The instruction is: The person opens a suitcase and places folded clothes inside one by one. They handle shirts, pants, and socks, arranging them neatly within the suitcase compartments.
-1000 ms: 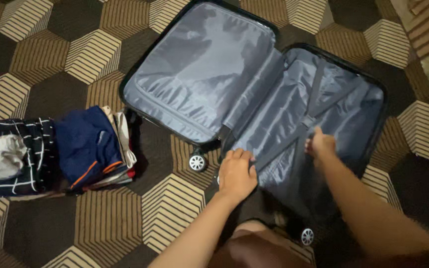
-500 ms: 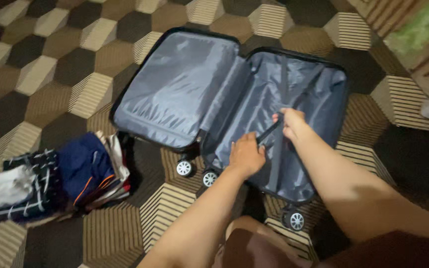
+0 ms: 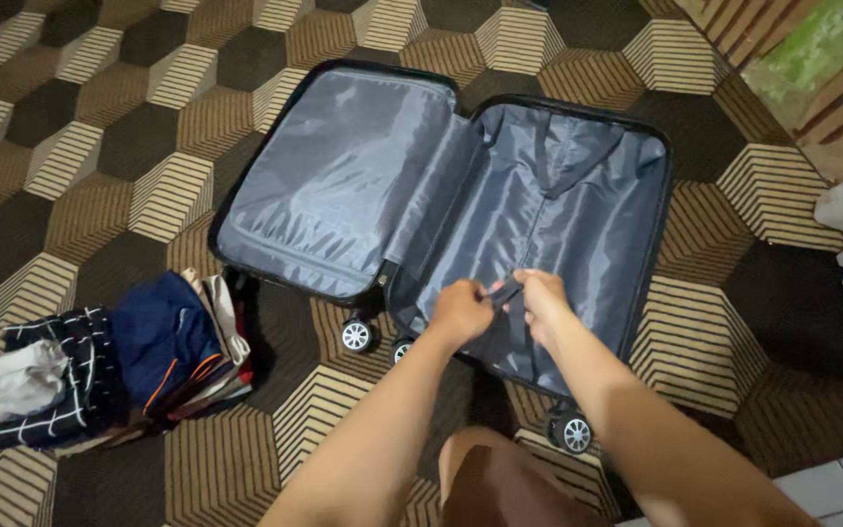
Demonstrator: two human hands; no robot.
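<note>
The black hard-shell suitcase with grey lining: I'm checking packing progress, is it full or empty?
Empty: the black hard-shell suitcase lies open, both halves showing bare lining. The folded clothes sit on the floor beside it.

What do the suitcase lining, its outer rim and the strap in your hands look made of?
Lining: thin grey synthetic fabric, slightly shiny, wrinkled. Rim: dark and rigid, likely hard plastic. Strap, pinched between left hand and right hand: dark, probably woven webbing; too small to confirm.

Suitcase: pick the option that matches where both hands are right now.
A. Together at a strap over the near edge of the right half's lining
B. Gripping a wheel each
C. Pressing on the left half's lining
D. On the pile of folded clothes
A: the left hand and right hand meet on a dark strap inside the right half of the open suitcase; the folded clothes lie apart on the floor.
</note>
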